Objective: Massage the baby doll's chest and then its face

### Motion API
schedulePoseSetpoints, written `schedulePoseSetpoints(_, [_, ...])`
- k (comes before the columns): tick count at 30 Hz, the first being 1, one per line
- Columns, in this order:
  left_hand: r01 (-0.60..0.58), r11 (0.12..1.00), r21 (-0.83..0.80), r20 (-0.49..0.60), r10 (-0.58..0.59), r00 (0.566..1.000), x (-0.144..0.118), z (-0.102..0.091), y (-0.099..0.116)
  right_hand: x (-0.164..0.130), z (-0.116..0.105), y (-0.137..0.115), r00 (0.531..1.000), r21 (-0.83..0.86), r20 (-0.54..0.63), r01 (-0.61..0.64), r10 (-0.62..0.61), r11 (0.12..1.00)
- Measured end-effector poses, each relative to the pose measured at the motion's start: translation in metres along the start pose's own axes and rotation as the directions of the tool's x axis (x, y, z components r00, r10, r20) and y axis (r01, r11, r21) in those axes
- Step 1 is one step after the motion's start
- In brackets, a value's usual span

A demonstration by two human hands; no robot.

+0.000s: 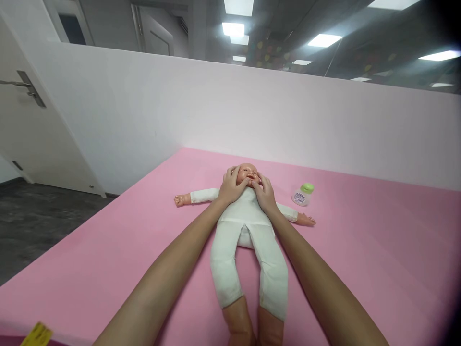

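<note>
A baby doll [248, 211] with a white cloth body and plastic head, hands and legs lies face up, its feet toward me. Cupped around one side of its head, my left hand [231, 186] has its thumb by the doll's chin. From the other side my right hand [265, 193] holds the cheek and jaw, its thumb close to the mouth. Both of the doll's arms stretch out sideways. To the right of its head, a small clear bottle [301, 196] with a green cap and a printed label lies tilted on the pink surface.
The pink padded surface [144, 245] meets a white low wall [288, 120] at the back, with glass above it. At left are a door [39, 125] with a metal handle and a dark floor [32, 226]. A yellow tag [37, 335] shows at the near left edge.
</note>
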State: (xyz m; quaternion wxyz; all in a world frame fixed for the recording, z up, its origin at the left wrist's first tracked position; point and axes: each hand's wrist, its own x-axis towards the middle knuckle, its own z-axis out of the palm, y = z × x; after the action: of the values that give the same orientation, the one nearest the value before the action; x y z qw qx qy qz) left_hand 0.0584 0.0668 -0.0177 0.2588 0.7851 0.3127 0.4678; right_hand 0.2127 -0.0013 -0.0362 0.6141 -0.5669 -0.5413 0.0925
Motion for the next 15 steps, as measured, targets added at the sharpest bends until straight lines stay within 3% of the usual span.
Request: schedulePoseSetpoints(15, [0.01, 1.0, -0.003, -0.001, -0.01, 1.0, -0.0006, 0.0003, 0.0009, 0.0002, -0.0005, 0.0018, 1.0, -0.004, 0.003, 0.0, 0.0, 1.0])
